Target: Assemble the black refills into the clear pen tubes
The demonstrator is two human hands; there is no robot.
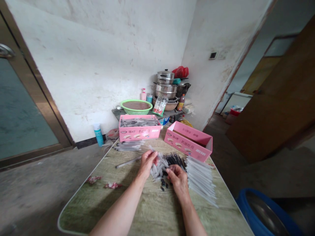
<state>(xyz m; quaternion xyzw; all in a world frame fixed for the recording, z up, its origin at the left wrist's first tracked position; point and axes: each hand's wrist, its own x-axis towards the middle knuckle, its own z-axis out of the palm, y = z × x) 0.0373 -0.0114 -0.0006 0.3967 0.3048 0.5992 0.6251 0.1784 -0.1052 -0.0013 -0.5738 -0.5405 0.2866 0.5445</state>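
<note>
My left hand (147,163) is closed, thumb and fingers pinching a slim translucent pen (161,159) that slants toward my right hand. The fingertips of my right hand (178,178) are pressed together near its lower end; what they pinch is too small to make out. Below and between the hands lies a heap of clear pen caps (155,173), with several small black plugs (162,185) in front. Behind my right hand is a bundle of black-tipped sticks (175,159). Clear pen barrels (200,180) lie in a row to its right. A single pen (128,162) rests left of my left hand.
A pink box (139,133) full of pens stands at the table's back, with more pens (129,145) before it. Another pink box (188,141) stands right. Behind are a green basin (136,111) and stacked pots (165,88). A blue barrel (256,193) is at lower right.
</note>
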